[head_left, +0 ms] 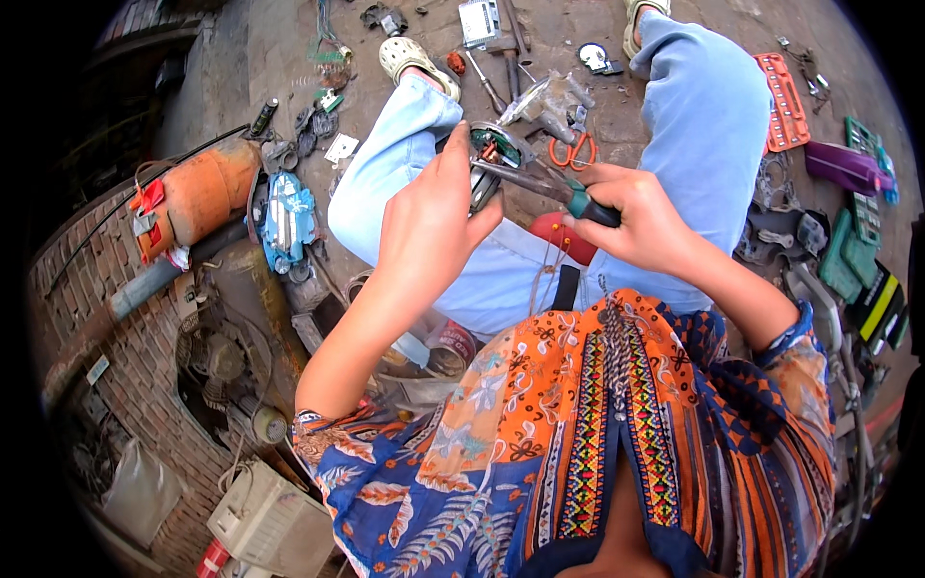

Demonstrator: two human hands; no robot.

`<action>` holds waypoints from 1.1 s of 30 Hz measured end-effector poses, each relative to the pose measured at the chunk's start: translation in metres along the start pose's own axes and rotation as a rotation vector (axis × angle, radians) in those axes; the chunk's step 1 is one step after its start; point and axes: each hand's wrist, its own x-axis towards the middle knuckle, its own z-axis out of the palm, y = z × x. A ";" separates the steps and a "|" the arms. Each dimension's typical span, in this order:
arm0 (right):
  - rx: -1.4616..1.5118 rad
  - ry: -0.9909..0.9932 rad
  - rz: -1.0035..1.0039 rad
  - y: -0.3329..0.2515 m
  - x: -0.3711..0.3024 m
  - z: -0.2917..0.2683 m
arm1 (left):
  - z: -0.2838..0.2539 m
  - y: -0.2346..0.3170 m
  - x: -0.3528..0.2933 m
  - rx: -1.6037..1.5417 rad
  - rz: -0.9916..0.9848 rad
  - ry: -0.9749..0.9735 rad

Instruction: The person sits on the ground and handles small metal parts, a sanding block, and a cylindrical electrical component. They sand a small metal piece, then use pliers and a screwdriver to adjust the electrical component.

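Observation:
My left hand point(429, 214) is closed around a small round electrical part point(496, 144) with a green board and copper-coloured windings, held above my lap. In my right hand point(641, 214) is a hand tool point(535, 183) with a grey metal shaft and a green-and-black handle; its exact kind is unclear. The tool's metal end reaches across to the part and appears to touch it. My left fingers partly hide the part's lower side. Just beyond the hands, orange-handled scissors point(574, 151) lie on the ground beside a grey metal casting point(551, 101).
Past my feet lie a hammer point(509, 60), a screwdriver point(487, 85) and a white board point(479, 21). An orange cylinder point(207, 188) and a blue bundle point(287, 222) are at left. To the right are an orange tool case point(782, 104), a purple object point(848, 168) and green cases point(841, 255).

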 end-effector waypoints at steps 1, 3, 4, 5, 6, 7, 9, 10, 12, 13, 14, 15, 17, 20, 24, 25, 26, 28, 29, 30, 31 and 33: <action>0.016 -0.002 -0.007 -0.002 -0.002 0.000 | -0.001 0.001 0.001 0.008 -0.020 -0.016; 0.012 0.048 0.021 -0.006 -0.008 0.001 | -0.001 0.001 0.002 0.046 -0.040 -0.030; 0.009 0.073 0.034 -0.007 -0.010 0.001 | 0.000 0.000 0.002 0.076 -0.041 -0.027; -0.031 0.072 0.065 -0.007 -0.011 -0.001 | 0.001 0.000 0.001 0.106 -0.041 -0.025; -0.070 0.071 0.097 -0.007 -0.012 -0.002 | 0.002 0.000 0.001 0.136 -0.033 -0.022; -0.109 0.071 0.128 -0.007 -0.013 -0.004 | 0.003 0.000 0.002 0.166 -0.024 -0.020; -0.147 0.047 0.148 -0.006 -0.012 -0.004 | 0.004 0.001 0.002 0.234 -0.008 -0.027; -0.165 0.035 0.157 -0.006 -0.011 -0.005 | 0.004 0.002 0.003 0.272 -0.001 -0.037; -0.158 0.011 0.184 -0.006 -0.010 -0.005 | 0.007 0.004 0.004 0.343 0.006 -0.050; -0.154 0.000 0.197 -0.006 -0.010 -0.005 | 0.009 0.005 0.004 0.377 0.005 -0.053; -0.158 -0.002 0.203 -0.006 -0.009 -0.005 | 0.010 0.005 0.005 0.410 0.004 -0.056; -0.162 -0.003 0.210 -0.007 -0.009 -0.006 | 0.012 0.003 0.005 0.453 0.051 0.002; -0.163 -0.002 0.209 -0.007 -0.010 -0.006 | 0.018 -0.004 0.005 0.538 0.144 0.119; -0.166 -0.003 0.199 -0.005 -0.012 -0.007 | 0.020 -0.006 0.005 0.582 0.153 0.137; -0.184 -0.030 0.232 -0.002 -0.010 -0.006 | 0.020 -0.005 0.006 0.603 0.166 0.149; -0.186 -0.038 0.241 -0.002 -0.009 -0.006 | 0.021 -0.005 0.007 0.617 0.168 0.149; -0.181 -0.034 0.244 -0.001 -0.009 -0.005 | 0.021 -0.006 0.007 0.631 0.172 0.150; -0.170 -0.024 0.248 0.003 -0.007 -0.003 | 0.023 -0.005 0.008 0.677 0.173 0.157; -0.178 -0.039 0.255 0.004 -0.005 -0.004 | 0.024 -0.006 0.009 0.701 0.174 0.160; -0.184 -0.053 0.263 0.004 -0.003 -0.004 | 0.025 -0.006 0.010 0.746 0.185 0.159; -0.191 -0.067 0.270 0.004 -0.002 -0.004 | 0.027 -0.006 0.010 0.792 0.197 0.157; -0.205 -0.061 0.256 0.003 0.001 -0.003 | 0.032 -0.009 0.011 0.860 0.207 0.120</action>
